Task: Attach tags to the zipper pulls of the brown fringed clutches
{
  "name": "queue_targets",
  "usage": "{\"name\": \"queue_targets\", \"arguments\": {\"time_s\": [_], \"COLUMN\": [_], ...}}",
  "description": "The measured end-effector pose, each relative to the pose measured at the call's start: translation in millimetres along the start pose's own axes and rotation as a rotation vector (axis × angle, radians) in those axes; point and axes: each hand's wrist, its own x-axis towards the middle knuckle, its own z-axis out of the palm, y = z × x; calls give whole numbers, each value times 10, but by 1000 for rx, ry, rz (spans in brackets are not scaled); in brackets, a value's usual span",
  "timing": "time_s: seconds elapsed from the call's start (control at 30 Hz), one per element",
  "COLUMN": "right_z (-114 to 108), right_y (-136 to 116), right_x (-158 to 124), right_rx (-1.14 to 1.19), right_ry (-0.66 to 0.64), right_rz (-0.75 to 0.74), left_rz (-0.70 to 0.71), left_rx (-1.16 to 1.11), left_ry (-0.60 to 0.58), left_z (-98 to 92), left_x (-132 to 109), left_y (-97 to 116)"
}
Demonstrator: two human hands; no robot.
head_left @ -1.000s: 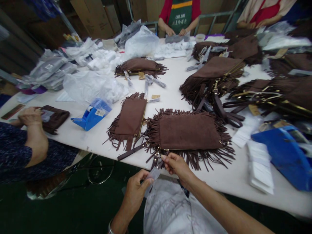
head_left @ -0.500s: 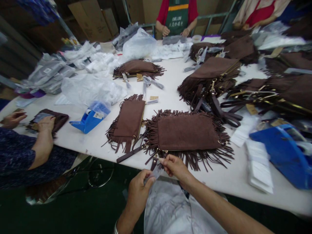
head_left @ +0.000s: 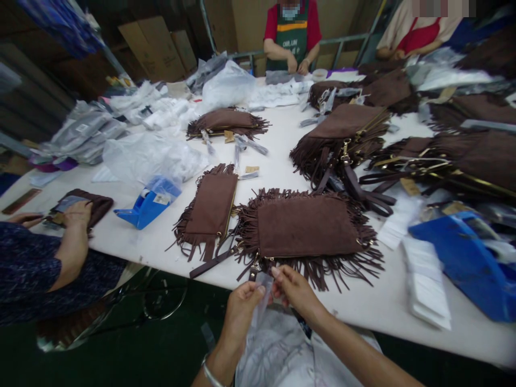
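Observation:
A brown fringed clutch bag [head_left: 308, 226] lies flat at the table's front edge, its zipped side towards me. Just below its zip, my left hand [head_left: 244, 309] pinches a small clear plastic sleeve [head_left: 263, 295] between thumb and fingers. My right hand [head_left: 296, 293] is closed at the sleeve's upper right, fingertips together on a dark zip pull [head_left: 271, 262] that hangs from the bag. What lies deeper inside the right fingers is hidden. A dark wrist strap end with a metal clasp [head_left: 253, 273] hangs beside the sleeve. Left of the bag lies a smaller fringed pouch [head_left: 212, 207].
A blue tape dispenser [head_left: 149, 201] stands to the left, another blue dispenser [head_left: 463, 263] to the right beside folded white paper [head_left: 426, 282]. Brown bags [head_left: 342, 134] pile up at the right. Plastic bags [head_left: 153, 153] cover the left. Co-workers sit around the table.
My left hand has moved slightly up and right with the plastic sleeve, closer to my right hand. The co-worker's left hand at far left has lowered; the co-worker opposite has brought both hands together.

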Motion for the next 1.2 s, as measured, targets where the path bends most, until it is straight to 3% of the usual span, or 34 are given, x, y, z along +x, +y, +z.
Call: {"name": "queue_targets", "arguments": {"time_s": [0.2,0.37,0.6,0.93,1.2], "right_z": [-76,-134,-170,55,8], "right_y": [97,144,65,-55,-93], "right_x": [-98,-36,4,116,163], "right_rx": [-24,-79,-47,247,194], "right_ry": [-31,32,116,199,171], "right_rz": [40,17,-136,63,49], "left_rz": [-8,18,5,52,92], "left_rx": [-13,23,37,116,106], "left_ry": [6,41,102,113,108], "left_z": [104,161,141,71,186], "left_x": [21,47,46,117,162], "left_y": [-9,-28,-89,-176,-9]}}
